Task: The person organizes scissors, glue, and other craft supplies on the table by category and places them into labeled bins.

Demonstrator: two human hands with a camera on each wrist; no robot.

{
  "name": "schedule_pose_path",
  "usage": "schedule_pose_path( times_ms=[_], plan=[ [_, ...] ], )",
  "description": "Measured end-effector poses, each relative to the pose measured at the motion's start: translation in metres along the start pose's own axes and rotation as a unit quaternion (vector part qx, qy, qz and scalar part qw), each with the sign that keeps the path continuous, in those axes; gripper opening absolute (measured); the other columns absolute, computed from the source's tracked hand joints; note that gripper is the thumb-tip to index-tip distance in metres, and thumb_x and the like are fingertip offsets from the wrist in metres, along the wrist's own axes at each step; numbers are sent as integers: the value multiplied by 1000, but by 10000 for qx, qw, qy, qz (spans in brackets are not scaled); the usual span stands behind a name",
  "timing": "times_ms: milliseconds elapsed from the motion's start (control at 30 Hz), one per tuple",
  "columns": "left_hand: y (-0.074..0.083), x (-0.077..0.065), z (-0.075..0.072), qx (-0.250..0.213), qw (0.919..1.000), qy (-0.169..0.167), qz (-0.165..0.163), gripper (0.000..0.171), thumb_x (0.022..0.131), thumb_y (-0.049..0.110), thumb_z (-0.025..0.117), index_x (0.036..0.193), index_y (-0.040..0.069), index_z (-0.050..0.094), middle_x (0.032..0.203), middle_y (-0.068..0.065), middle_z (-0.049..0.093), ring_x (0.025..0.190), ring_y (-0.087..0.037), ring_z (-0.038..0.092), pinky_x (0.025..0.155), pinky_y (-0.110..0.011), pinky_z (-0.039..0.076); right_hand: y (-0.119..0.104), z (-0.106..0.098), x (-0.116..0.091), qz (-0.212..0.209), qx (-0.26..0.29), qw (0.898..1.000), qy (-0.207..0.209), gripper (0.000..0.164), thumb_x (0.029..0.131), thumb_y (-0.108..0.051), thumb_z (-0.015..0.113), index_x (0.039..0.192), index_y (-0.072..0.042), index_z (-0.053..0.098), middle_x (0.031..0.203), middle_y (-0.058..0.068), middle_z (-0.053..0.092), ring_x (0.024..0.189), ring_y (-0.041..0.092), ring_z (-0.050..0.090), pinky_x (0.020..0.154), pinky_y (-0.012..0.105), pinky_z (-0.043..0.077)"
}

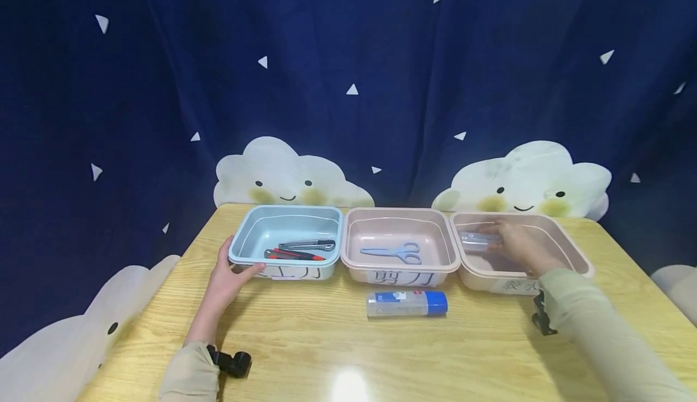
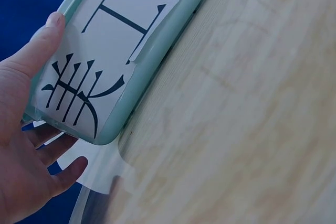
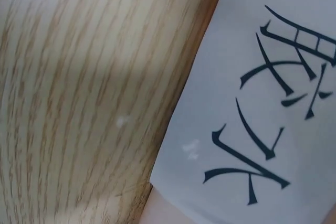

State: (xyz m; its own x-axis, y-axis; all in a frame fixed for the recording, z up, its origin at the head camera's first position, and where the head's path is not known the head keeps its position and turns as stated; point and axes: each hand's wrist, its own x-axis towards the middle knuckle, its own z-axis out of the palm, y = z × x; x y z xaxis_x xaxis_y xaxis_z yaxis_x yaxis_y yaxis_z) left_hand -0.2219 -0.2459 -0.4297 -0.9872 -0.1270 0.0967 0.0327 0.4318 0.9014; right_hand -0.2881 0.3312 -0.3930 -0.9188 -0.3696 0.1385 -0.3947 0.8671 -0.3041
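Observation:
At the left, my left hand (image 1: 231, 275) grips the front left corner of a light blue plastic bin (image 1: 285, 210). Its thumb (image 2: 50, 32) lies at the rim by the paper label, the other fingers round the side. In the blue bin are several utility knives (image 1: 307, 244), black, grey and red. My right hand (image 1: 517, 244) reaches down into the right pink bin (image 1: 566, 247), its fingers round a clear glue bottle (image 1: 474, 241). The right wrist view shows only the bin's label (image 3: 262, 103) and wood, not the hand.
Between the two bins stands a middle pink bin (image 1: 403, 213) with blue scissors (image 1: 405, 250) in it. A clear glue bottle with a blue cap (image 1: 435, 303) lies on the wooden table (image 1: 305, 341) in front. Cloud-shaped boards (image 1: 288, 175) and a dark blue curtain (image 1: 348, 39) are behind.

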Motion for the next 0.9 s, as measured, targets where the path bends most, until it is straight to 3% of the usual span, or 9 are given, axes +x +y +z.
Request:
schedule_pose_path(
  times_ms=[33,333,500,700,900],
  plan=[
    [0,0,0,6,10000,5,19,100,76,29,74,147,19,4,145,-16,25,127,-37,31,103,-50,29,0,1,1,-112,-208,9997,49,41,75,-6,69,115,1,60,117,22,58,109,43,50,92,53,39],
    [-4,1,2,-92,10000,-7,14,101,74,30,75,146,21,6,145,-14,25,128,-36,30,103,-51,30,4,8,3,-256,-398,9987,206,41,69,-2,73,109,3,63,111,23,61,105,43,52,91,53,40],
    [-6,0,2,-58,10000,1,-39,101,74,32,75,146,22,5,145,-14,25,128,-36,30,103,-52,30,0,5,1,-394,-307,9985,224,41,67,0,74,107,5,63,107,24,61,102,43,54,88,52,42],
    [-6,-2,2,-40,10000,11,-28,100,75,29,75,146,18,5,145,-16,26,126,-36,32,102,-50,31,-11,-7,-3,-366,-190,9983,408,32,74,2,67,106,4,63,99,23,64,92,40,60,79,50,48],
    [-2,-1,1,-134,9999,11,12,100,76,28,74,147,19,4,145,-16,25,126,-36,32,102,-49,30,-27,-13,-8,-431,-400,9950,812,19,81,-6,64,99,0,66,92,17,67,86,34,62,76,49,48]
  ],
)
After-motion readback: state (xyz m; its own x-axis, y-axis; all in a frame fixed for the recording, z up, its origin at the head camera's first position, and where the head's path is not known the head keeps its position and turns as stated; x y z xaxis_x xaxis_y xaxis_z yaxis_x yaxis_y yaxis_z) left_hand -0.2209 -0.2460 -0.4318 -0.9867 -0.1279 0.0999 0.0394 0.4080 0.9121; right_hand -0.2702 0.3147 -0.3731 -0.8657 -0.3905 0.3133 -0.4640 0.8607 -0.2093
